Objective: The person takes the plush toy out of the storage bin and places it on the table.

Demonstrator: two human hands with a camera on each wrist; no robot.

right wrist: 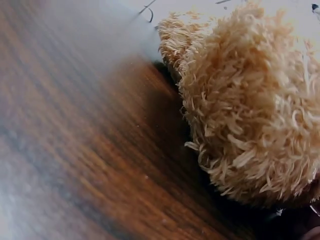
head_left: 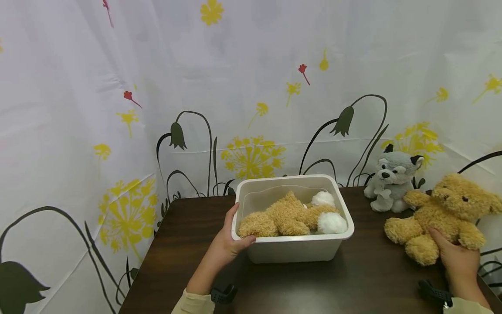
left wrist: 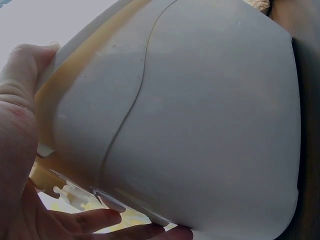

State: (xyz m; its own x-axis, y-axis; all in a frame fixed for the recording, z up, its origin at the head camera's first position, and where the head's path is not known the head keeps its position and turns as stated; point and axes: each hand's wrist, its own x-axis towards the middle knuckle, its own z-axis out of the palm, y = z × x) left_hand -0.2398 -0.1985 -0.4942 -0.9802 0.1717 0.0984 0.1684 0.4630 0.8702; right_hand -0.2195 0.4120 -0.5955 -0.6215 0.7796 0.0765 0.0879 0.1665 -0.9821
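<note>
An off-white plastic bin (head_left: 294, 249) stands on the dark table, and inside lies a tan plush toy (head_left: 288, 213) beside two white fluffy parts (head_left: 331, 223). My left hand (head_left: 225, 244) grips the bin's left front corner, thumb over the rim and fingers along the side; the left wrist view shows the bin wall (left wrist: 200, 120) close up. At the right my right hand (head_left: 459, 257) holds a tan teddy bear (head_left: 441, 218) around its lower body. Curly fur (right wrist: 250, 115) fills much of the right wrist view, where most of that hand is hidden.
A grey and white plush husky (head_left: 392, 181) sits at the table's back right, just behind the teddy bear. A white curtain (head_left: 235, 78) with printed flowers hangs behind the dark wooden table (head_left: 188, 226).
</note>
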